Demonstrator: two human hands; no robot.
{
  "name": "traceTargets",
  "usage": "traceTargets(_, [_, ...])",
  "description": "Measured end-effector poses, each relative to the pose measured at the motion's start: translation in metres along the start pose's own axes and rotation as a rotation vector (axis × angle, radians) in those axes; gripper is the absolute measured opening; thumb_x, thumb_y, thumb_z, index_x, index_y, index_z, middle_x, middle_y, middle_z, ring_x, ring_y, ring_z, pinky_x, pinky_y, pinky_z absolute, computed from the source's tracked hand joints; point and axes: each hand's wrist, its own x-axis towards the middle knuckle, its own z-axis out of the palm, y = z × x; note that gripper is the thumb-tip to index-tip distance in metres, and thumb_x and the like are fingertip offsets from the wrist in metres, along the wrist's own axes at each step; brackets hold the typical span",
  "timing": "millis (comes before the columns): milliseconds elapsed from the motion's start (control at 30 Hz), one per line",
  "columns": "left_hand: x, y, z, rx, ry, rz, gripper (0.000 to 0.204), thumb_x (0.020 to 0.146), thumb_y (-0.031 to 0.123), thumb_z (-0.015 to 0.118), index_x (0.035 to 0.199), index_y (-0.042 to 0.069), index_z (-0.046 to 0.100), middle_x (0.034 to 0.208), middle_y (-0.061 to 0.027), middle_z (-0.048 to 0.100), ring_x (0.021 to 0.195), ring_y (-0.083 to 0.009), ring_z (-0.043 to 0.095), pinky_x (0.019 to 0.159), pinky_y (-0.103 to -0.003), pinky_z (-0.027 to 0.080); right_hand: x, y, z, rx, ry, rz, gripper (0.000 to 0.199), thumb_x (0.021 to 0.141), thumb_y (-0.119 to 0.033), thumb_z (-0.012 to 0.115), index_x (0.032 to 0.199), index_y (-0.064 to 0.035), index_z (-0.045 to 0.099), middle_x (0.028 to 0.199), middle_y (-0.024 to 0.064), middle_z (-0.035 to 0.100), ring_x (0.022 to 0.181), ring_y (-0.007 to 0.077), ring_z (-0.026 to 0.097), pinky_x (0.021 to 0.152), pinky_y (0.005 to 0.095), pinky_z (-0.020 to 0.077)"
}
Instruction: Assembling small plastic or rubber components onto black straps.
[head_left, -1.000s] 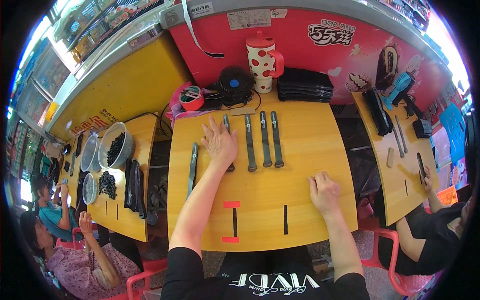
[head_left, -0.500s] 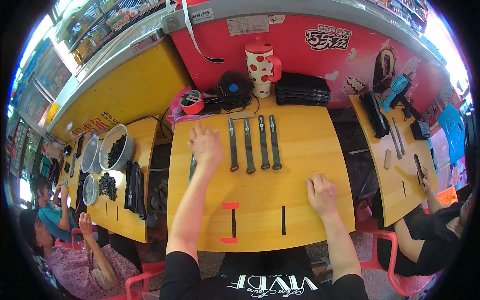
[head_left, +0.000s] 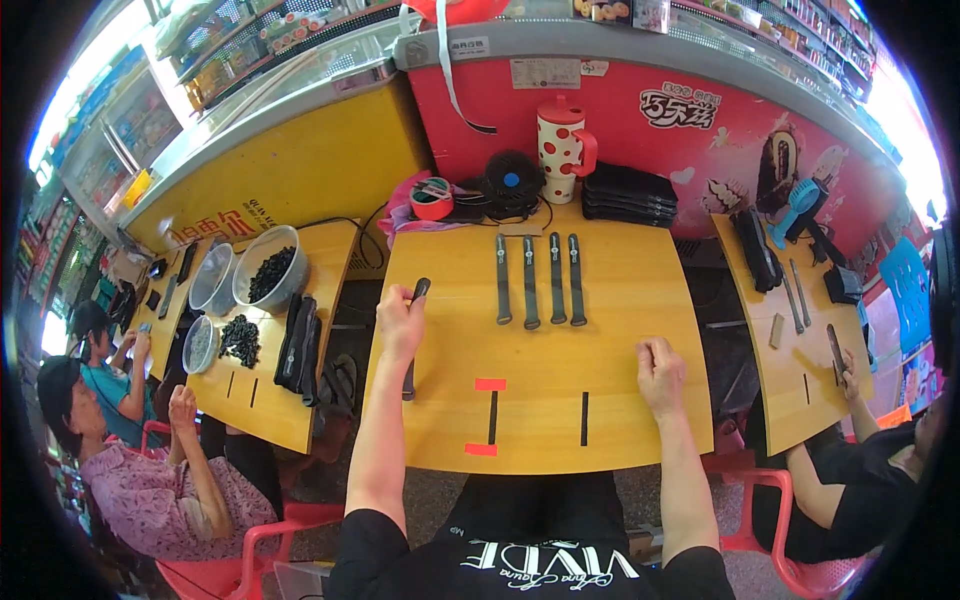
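Note:
My left hand [head_left: 400,322] is closed around a black strap [head_left: 409,384] at the left side of the table. The strap's rounded end shows above my fingers, its other end below my wrist; the middle is hidden by my hand. To the right of it, several similar black straps [head_left: 530,290] lie parallel on the tabletop, each with a small pale mark near its far end. My right hand [head_left: 661,375] rests at the right side of the table with its fingers curled in, and nothing shows in them.
The wooden table [head_left: 540,430] bears black line marks and two red tape pieces [head_left: 490,384]. Along its far edge stand a tape roll [head_left: 431,199], a black fan [head_left: 511,178], a spotted tumbler [head_left: 562,150] and stacked black straps [head_left: 628,195]. People work at side tables, left with plastic tubs [head_left: 270,268].
My left hand has closed from spread fingers onto the strap at the left. My right hand stays at the right side, its fingers curled. The view has shifted slightly.

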Motion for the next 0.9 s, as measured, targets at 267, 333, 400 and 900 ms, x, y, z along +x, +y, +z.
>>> traceTargets(267, [-0.123, 0.144, -0.077, -1.337, -0.644, -0.485, 0.021, 0.095, 0.012, 0.056, 0.113, 0.002, 0.06, 0.078, -0.0104, 0.066, 0.053, -0.0162, 0.061, 0.049, -0.026, 0.048, -0.002, -0.06, -0.027, 0.289, -0.074, 0.31, 0.013, 0.096, -0.01, 0.053, 0.088, -0.0009, 0.059, 0.073, 0.0077, 0.058, 0.065, 0.0181, 0.056, 0.058, 0.0313, 0.0439])
traceTargets(333, [-0.149, 0.154, -0.077, -1.424, -0.759, -0.544, 0.024, 0.098, 0.017, 0.052, 0.114, 0.001, 0.06, 0.077, -0.008, 0.065, 0.055, -0.0158, 0.062, 0.051, -0.025, 0.048, -0.013, -0.114, -0.035, 0.473, -0.247, 0.234, 0.014, 0.097, -0.011, 0.053, 0.089, -0.0008, 0.059, 0.071, 0.0067, 0.055, 0.065, 0.0163, 0.054, 0.057, 0.0298, 0.0429])
traceTargets(400, [-0.166, 0.152, -0.069, -1.456, -0.774, -0.567, 0.024, 0.099, 0.018, 0.051, 0.114, 0.0, 0.06, 0.077, -0.008, 0.065, 0.056, -0.0157, 0.062, 0.051, -0.024, 0.048, -0.021, -0.155, -0.044, 0.515, -0.39, 0.075, 0.008, 0.094, -0.006, 0.056, 0.09, -0.0005, 0.059, 0.073, 0.01, 0.055, 0.067, 0.0211, 0.056, 0.059, 0.0311, 0.0438])
traceTargets(900, [-0.196, 0.157, -0.047, -1.416, -0.78, -0.542, 0.023, 0.099, 0.015, 0.051, 0.111, -0.001, 0.062, 0.08, -0.0075, 0.065, 0.06, -0.0137, 0.062, 0.055, -0.023, 0.05, -0.045, -0.19, -0.061, 0.18, -0.245, -0.051, 0.006, 0.087, -0.012, 0.064, 0.088, -0.0065, 0.062, 0.074, 0.0085, 0.06, 0.062, 0.0277, 0.062, 0.05, 0.0372, 0.046])
